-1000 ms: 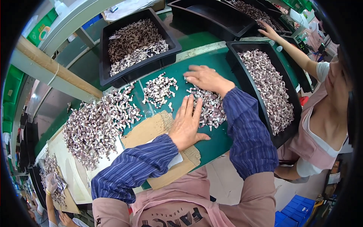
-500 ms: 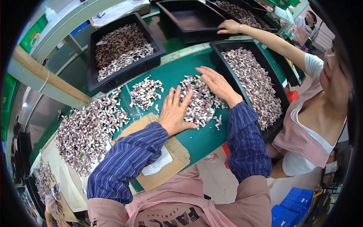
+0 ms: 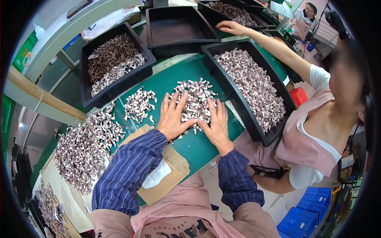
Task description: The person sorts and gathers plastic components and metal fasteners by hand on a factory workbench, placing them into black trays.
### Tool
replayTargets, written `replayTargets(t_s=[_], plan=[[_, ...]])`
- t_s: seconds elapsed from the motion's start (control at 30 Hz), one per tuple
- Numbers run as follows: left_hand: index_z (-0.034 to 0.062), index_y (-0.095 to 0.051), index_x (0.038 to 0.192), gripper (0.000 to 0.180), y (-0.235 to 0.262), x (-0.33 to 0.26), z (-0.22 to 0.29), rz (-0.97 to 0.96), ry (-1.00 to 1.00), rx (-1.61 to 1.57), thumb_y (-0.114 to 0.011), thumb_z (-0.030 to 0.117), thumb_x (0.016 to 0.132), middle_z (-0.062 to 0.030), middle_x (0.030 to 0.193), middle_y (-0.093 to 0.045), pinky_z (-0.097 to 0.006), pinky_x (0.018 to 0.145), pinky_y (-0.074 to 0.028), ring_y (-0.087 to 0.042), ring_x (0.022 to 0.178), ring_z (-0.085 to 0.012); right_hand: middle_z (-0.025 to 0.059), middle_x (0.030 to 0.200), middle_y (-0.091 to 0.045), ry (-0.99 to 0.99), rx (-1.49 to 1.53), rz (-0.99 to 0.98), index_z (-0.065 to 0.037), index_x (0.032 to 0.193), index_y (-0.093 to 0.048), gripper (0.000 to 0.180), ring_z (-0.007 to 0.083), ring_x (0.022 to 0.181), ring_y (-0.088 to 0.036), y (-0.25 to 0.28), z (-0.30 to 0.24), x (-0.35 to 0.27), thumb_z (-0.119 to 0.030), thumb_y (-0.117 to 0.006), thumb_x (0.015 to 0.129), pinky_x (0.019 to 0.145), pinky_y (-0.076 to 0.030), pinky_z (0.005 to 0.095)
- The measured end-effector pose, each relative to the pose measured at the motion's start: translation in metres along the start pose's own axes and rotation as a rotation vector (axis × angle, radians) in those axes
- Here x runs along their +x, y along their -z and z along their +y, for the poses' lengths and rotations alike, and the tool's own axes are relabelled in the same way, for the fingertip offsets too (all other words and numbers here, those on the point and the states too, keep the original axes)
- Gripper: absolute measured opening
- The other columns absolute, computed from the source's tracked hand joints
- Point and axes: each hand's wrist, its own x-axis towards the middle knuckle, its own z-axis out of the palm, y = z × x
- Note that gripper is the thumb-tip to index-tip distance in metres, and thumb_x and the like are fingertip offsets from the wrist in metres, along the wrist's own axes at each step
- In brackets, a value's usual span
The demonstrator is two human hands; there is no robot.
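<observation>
A loose heap of small mushrooms [image 3: 198, 95], with brownish-purple caps and white stems, lies on the green tabletop [image 3: 194, 152]. My left hand [image 3: 170, 117] rests flat against its left side, fingers spread. At the heap's near right side is my right hand [image 3: 217, 126], fingers stretched forward and touching the mushrooms. The two thumbs nearly meet at the heap's near edge. Neither hand grips anything. Beyond my left fingers sits a smaller mushroom pile [image 3: 139, 105]. A much larger pile [image 3: 85, 148] spreads out at the left.
A black tray [image 3: 232, 104] full of mushrooms stands to the right. Another tray [image 3: 149, 65] holds darker and paler pieces at far left; a bare-bottomed one [image 3: 180, 47] is behind. Cardboard [image 3: 176, 160] lies under my left forearm. A co-worker's arm [image 3: 274, 47] reaches in from the right.
My right hand has come from the heap's far right side to its near right side, closer to my left hand. The heap looks more gathered. The whole view has shifted slightly.
</observation>
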Motion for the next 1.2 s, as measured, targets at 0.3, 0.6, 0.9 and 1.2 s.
replayTargets(t_s=[0.3, 0.6, 0.9, 1.2], plan=[[0.0068, -0.056, 0.139, 0.045, -0.043, 0.042, 0.007, 0.292, 0.135, -0.069, -0.045, 0.031, 0.104, -0.0277, 0.132, -0.058, -0.054, 0.117, -0.025, -0.045, 0.128, -0.0439, 0.0288, 0.138, -0.050, -0.184, 0.539, 0.354, 0.001, 0.138, -0.053, 0.052, 0.0449, 0.126, -0.051, -0.037, -0.036, 0.047, -0.035, -0.058, 0.100, 0.107, -0.040, 0.0467], [0.0158, -0.070, 0.129, 0.036, -0.042, 0.071, 0.023, 0.377, 0.398, -0.621, -0.062, 0.035, 0.100, -0.0149, 0.112, -0.062, -0.039, 0.092, -0.050, -0.063, 0.104, -0.0291, 0.0085, 0.132, -0.062, -0.465, 1.418, 0.409, -0.003, 0.138, -0.059, 0.040, 0.0151, 0.118, -0.058, -0.043, -0.043, 0.073, -0.019, -0.060, 0.102, 0.100, -0.046, 0.0278], [0.0117, -0.076, 0.114, 0.031, -0.033, 0.087, 0.056, 0.499, 0.318, -0.686, -0.077, 0.022, 0.085, -0.0151, 0.115, -0.069, -0.037, 0.094, -0.052, -0.068, 0.103, -0.0303, 0.0087, 0.129, -0.061, -0.404, 1.613, 0.434, -0.005, 0.134, -0.058, 0.036, 0.0174, 0.114, -0.060, -0.013, -0.044, 0.080, -0.020, -0.058, 0.102, 0.096, -0.050, 0.0312], [0.0051, -0.073, 0.116, 0.035, 0.075, 0.050, 0.096, 0.753, 0.064, -0.797, -0.076, 0.011, 0.081, -0.0141, 0.112, -0.068, -0.038, 0.097, -0.051, -0.065, 0.108, -0.0294, 0.0101, 0.129, -0.057, -0.181, 1.650, 0.354, -0.005, 0.139, -0.051, 0.042, 0.0221, 0.117, -0.057, 0.007, -0.099, 0.087, -0.029, -0.050, 0.104, 0.101, -0.047, 0.0372]])
